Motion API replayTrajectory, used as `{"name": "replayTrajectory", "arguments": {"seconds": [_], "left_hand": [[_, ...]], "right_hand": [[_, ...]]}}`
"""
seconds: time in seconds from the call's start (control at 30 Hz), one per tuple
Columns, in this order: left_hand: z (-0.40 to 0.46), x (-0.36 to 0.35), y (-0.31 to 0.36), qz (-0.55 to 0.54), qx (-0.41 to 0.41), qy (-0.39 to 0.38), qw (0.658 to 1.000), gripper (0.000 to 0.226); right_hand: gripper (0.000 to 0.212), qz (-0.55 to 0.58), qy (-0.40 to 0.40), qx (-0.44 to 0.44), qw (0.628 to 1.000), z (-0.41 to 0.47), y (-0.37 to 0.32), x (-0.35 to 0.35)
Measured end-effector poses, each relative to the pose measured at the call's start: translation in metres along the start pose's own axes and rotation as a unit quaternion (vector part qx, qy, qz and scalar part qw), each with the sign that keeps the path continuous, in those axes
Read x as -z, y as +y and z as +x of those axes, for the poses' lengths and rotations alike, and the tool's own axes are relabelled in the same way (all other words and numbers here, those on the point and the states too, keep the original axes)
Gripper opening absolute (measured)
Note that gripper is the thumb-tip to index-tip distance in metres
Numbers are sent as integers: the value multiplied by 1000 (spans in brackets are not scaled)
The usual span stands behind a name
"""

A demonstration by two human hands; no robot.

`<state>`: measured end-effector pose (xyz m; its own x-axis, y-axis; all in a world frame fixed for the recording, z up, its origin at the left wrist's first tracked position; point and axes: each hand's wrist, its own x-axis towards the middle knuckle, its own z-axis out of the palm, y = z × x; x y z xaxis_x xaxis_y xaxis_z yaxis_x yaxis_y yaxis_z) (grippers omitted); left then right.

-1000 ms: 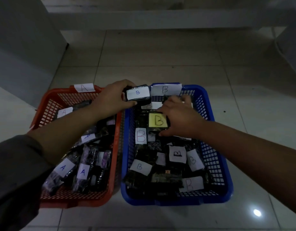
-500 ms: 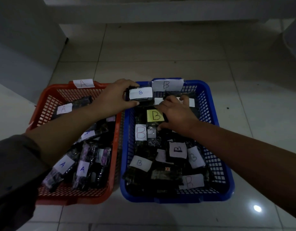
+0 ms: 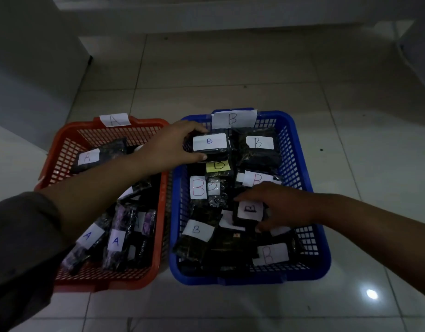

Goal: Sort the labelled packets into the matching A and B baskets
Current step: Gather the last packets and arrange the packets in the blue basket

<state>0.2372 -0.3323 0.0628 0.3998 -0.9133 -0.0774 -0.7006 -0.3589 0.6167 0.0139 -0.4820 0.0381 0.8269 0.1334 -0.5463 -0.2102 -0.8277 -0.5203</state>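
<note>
Fingers (image 3: pixel 194 127) of the left hand (image 3: pixel 168 146) curled round a dark packet (image 3: pixel 210 146) with a white B label, thumb under its near edge, fingers over the far edge; packet held at the far left corner of the blue basket (image 3: pixel 300 161), just above the other packets there. Left forearm crosses over the red basket (image 3: pixel 63 144). Right hand (image 3: pixel 278 207) reaches into the middle of the blue basket, fingers curved round a dark packet with a bold B label (image 3: pixel 249 209), index along its far edge, thumb at its near right corner; looks like a grip, packet lying on the pile.

Blue basket carries a B tag (image 3: pixel 233 119) on its far rim, full of dark packets with B labels: a white-labelled one (image 3: pixel 259 146) at far right, a yellow-labelled one (image 3: pixel 218 166) just under the left hand's packet, one with a red B (image 3: pixel 198 187) at the left wall. Red basket carries an A tag (image 3: pixel 114 120) on its far rim, holds dark packets labelled A (image 3: pixel 115 240). Baskets side by side, touching, on a tiled floor (image 3: pixel 230 75). Grey sleeve (image 3: pixel 20 248) at lower left. Dim light, some labels too dark to read
</note>
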Motion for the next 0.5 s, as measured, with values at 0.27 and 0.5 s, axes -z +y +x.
{"name": "replayTrajectory", "arguments": {"seconds": [0.27,0.5], "left_hand": [[-2,-3,3,-8,7,8,1000,54],[-4,-3,-2,-30,17,7,999,49]], "right_hand": [[72,230,221,-94,943,16,-6,0],[36,393,280,-146,863,53,-35,-23]]}}
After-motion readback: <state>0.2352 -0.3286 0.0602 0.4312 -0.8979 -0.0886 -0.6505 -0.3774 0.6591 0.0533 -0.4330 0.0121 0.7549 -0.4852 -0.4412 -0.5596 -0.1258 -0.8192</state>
